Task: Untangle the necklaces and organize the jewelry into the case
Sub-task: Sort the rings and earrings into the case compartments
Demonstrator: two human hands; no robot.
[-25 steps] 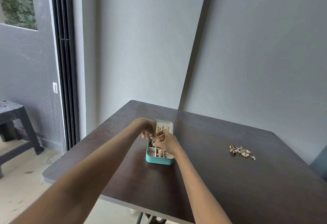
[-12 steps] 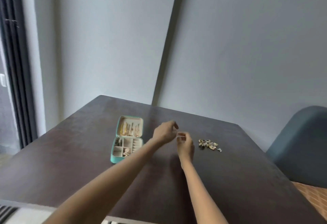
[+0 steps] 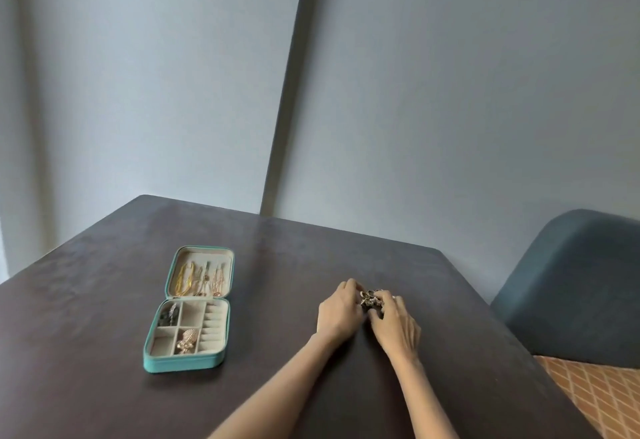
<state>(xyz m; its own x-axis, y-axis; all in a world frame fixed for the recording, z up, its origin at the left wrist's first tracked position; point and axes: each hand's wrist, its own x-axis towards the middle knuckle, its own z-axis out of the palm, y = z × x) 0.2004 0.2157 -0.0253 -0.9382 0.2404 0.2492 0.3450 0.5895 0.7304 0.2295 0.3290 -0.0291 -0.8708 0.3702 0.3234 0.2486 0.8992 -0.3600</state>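
An open teal jewelry case (image 3: 183,363) lies on the dark table (image 3: 104,300) at left. Gold chains (image 3: 199,279) hang in its lid, and a gold piece (image 3: 187,340) and a dark piece (image 3: 169,314) lie in its cream compartments. To the right, a small tangled pile of jewelry (image 3: 371,298) sits on the table. My left hand (image 3: 337,312) and my right hand (image 3: 394,324) close in on the pile from either side, fingers curled onto it. The hands hide most of the pile.
A blue-grey upholstered chair (image 3: 575,286) stands past the table's right edge, above an orange patterned floor (image 3: 595,397). Grey walls rise behind the table's far edge.
Both hands left the case and moved right across the table to the jewelry pile, where they now touch it. The view swung right with them.
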